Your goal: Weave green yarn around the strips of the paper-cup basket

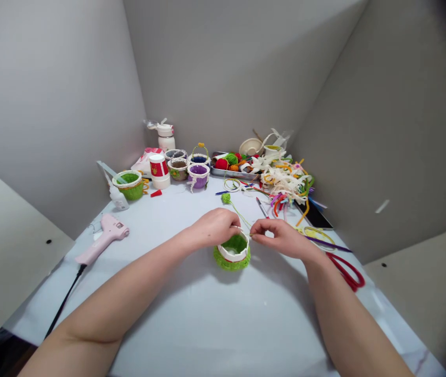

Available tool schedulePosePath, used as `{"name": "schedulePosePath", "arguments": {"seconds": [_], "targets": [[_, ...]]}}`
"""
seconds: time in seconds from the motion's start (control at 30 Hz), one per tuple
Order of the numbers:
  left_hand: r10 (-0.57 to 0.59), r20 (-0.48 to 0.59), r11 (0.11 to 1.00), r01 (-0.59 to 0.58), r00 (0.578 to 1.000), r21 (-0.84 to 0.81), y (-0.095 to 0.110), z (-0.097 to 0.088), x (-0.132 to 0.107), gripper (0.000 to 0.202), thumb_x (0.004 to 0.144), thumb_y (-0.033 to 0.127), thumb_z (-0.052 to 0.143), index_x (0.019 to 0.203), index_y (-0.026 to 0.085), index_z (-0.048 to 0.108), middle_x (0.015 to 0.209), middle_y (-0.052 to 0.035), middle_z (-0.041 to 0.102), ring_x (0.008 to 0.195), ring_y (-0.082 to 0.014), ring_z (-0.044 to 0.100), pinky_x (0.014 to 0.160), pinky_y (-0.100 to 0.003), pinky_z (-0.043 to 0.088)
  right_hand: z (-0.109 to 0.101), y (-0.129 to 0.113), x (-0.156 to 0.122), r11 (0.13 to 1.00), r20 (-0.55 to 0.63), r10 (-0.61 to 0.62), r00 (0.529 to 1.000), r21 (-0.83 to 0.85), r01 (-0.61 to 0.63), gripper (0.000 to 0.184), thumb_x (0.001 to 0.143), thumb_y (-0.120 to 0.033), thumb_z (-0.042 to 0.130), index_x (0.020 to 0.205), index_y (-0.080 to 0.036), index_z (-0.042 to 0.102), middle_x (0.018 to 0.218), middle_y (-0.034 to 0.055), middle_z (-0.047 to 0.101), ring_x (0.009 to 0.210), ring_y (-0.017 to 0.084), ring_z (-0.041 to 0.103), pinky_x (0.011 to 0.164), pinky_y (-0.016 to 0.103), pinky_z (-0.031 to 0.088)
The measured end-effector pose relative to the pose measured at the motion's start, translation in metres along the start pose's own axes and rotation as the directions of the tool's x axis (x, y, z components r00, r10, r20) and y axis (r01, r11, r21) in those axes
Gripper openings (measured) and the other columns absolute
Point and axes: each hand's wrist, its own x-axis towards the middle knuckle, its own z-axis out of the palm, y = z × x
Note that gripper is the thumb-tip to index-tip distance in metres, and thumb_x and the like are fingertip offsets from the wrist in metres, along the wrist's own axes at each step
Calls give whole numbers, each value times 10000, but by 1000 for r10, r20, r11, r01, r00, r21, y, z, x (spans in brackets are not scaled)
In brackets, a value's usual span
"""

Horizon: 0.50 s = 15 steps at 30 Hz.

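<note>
A small cup (233,256) with a white rim and green yarn wound round its lower part is in front of me. My left hand (217,228) is closed on the cup's far left rim, with its fingertips partly hidden inside. At the cup's right side my right hand (280,236) pinches a thin strand of green yarn (242,215). That strand runs back to a small green yarn ball (226,198) on the table.
To the left lie a pink glue gun (105,238) and a green basket (131,191). Several small baskets, including a purple one (198,178), stand behind. A metal tray (223,172) holds yarn balls. Red scissors (346,271) and a phone (317,217) are on the right.
</note>
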Motion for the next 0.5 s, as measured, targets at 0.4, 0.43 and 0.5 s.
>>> {"name": "schedulePosePath", "arguments": {"seconds": [0.4, 0.43, 0.5], "targets": [[-54, -13, 973, 55, 998, 226, 4, -5, -3, 221, 821, 257, 496, 767, 155, 685, 774, -99, 696, 733, -215, 633, 617, -279, 425, -5, -52, 28, 969, 16, 6, 1000, -247, -1, 258, 864, -331, 500, 785, -168, 683, 620, -14, 590, 542, 95, 425, 518, 217, 322], [-57, -12, 972, 59, 998, 227, 3, -5, -3, 220, 815, 244, 492, 760, 155, 686, 768, -100, 695, 727, -215, 633, 612, -278, 424, -3, -54, 29, 961, 11, -5, 1000, -276, 7, 256, 863, -320, 500, 787, -170, 692, 613, -13, 596, 541, 96, 431, 519, 218, 318], [-60, -15, 974, 62, 998, 218, 2, -6, -2, 215, 804, 214, 488, 761, 158, 691, 765, -98, 697, 724, -211, 634, 613, -276, 428, 3, -56, 29, 945, 16, -29, 999, -324, 33, 243, 859, -295, 502, 812, -176, 708, 621, -9, 619, 548, 100, 458, 525, 219, 318]]}}
